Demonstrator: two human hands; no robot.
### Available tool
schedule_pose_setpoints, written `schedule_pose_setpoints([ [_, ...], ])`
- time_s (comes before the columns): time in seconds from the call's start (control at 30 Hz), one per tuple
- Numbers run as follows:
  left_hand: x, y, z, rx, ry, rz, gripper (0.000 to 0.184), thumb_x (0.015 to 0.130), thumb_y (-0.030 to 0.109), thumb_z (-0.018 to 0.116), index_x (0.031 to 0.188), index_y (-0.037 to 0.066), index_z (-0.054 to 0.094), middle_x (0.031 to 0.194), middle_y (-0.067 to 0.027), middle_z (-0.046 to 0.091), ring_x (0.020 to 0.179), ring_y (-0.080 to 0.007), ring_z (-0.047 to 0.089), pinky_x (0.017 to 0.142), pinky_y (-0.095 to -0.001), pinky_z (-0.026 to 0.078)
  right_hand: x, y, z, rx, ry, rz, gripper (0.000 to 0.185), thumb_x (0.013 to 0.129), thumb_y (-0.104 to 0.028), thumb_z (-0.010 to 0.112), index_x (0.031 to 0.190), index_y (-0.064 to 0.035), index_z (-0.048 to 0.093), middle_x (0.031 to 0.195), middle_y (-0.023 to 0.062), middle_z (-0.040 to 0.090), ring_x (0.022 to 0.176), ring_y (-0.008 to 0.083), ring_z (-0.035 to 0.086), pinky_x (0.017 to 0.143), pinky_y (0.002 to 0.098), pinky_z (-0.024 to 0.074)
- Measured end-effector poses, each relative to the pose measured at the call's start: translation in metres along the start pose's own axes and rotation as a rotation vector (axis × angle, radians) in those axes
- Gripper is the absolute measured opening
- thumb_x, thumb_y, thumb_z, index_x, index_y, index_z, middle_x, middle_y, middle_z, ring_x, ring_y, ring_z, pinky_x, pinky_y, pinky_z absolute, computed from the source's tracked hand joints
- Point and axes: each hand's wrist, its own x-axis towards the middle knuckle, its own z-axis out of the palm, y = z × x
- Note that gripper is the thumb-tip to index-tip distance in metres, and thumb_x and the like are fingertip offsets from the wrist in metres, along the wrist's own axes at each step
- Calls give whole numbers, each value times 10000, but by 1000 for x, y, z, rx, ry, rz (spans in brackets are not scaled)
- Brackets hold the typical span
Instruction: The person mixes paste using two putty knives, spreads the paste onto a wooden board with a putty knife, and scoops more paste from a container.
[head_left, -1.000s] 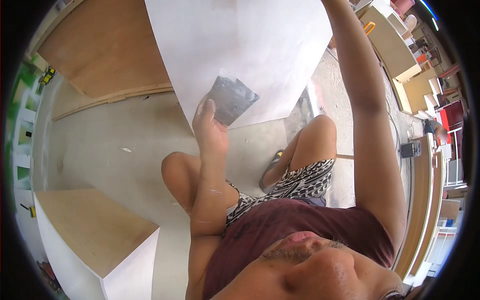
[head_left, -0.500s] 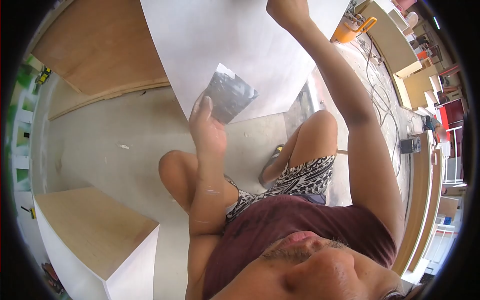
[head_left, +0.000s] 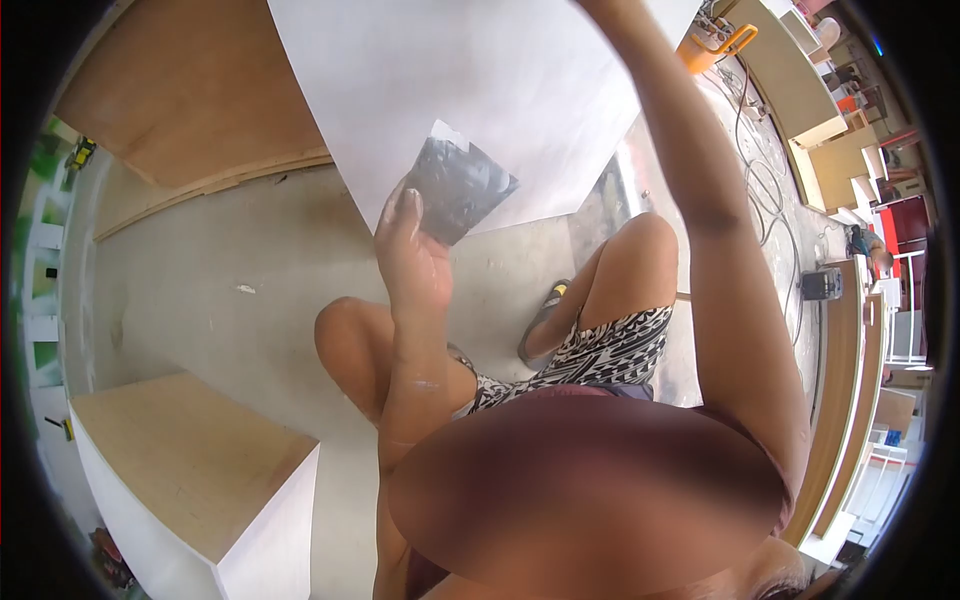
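My left hand is closed on the edge of a flat grey putty scraper, thumb on its near face. White filler is smeared on the blade, and one corner looks white. Behind the scraper stands a large white panel; whether the blade touches it I cannot tell. My right arm reaches up past the panel's right side. The right hand itself lies beyond the top of the frame, so its fingers are hidden.
A brown wooden panel lies at upper left. A box with a plywood top is at lower left. Cables run along the floor at right, near an orange container and a dark box. Another person is far right.
My right hand has gone up out of the frame; its closed shape showed at the top edge before. My left hand and the scraper have hardly moved.
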Motion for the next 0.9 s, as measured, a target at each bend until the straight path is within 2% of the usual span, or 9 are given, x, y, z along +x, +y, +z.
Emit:
schedule_pose_setpoints([
  [0.13,0,3,-1,38,-15,-4,403,1041,162,503,1363,-80,497,1293,-137,606,1199,-239,591,1042,-399,483,-98,-18,46,17,89,-99,412,872,24,542,1255,-60,670,1146,131,712,1014,311,682,907,378,551],
  [0.17,0,3,-2,57,-23,-2,439,1039,180,508,1389,-86,480,1315,-141,591,1226,-241,574,1057,-398,471,-133,-13,68,70,30,-52,517,850,3,557,1298,-231,665,1305,38,671,1149,286,647,970,444,519],
  [0.2,1,2,-3,47,-9,9,400,1041,163,507,1361,-77,498,1298,-138,601,1200,-239,589,1037,-401,487,-162,-9,96,-29,102,-117,525,850,-8,568,1315,-234,654,1323,46,662,1172,305,638,980,460,518],
  [0.27,3,1,-3,29,15,33,324,1043,128,505,1305,-61,533,1263,-134,622,1149,-233,621,998,-405,518,-220,-17,115,-7,-66,-68,593,862,-63,621,1432,-213,546,1436,80,577,1319,362,534,1085,513,424],
  [0.37,6,-8,-7,50,94,102,303,1045,119,508,1297,-46,539,1254,-136,622,1134,-233,626,984,-406,531,-268,-31,111,42,-295,45,559,893,-65,643,1432,-195,566,1389,88,618,1260,357,590,1064,501,450],
  [0.47,9,-14,-9,52,151,103,359,1043,134,503,1329,-83,496,1260,-140,591,1183,-244,582,1030,-420,493,-265,-44,72,816,-354,588,482,939,-45,632,1411,-122,577,1271,114,686,1142,301,666,1005,424,509],
  [0.57,14,-20,-13,59,97,94,340,1043,115,500,1323,-77,500,1257,-150,591,1171,-246,588,1021,-421,501,-255,-62,22,1772,-166,1003,359,996,-70,606,1342,20,571,1048,116,706,1003,150,674,900,303,557],
  [0.83,11,-19,-10,449,56,231,294,1040,112,507,1263,-74,548,1184,-136,631,1062,-181,607,984,-353,490,-262,-57,-29,1555,-823,755,359,1034,-150,585,1334,46,566,1064,84,696,973,147,675,860,320,590],
  [0.9,9,-22,-6,407,69,254,287,1040,131,511,1236,-70,573,1153,-124,642,1055,-179,605,949,-335,499,-270,-47,-29,1471,-758,753,343,1027,-170,606,1286,54,591,979,67,698,907,137,679,772,296,584],
])
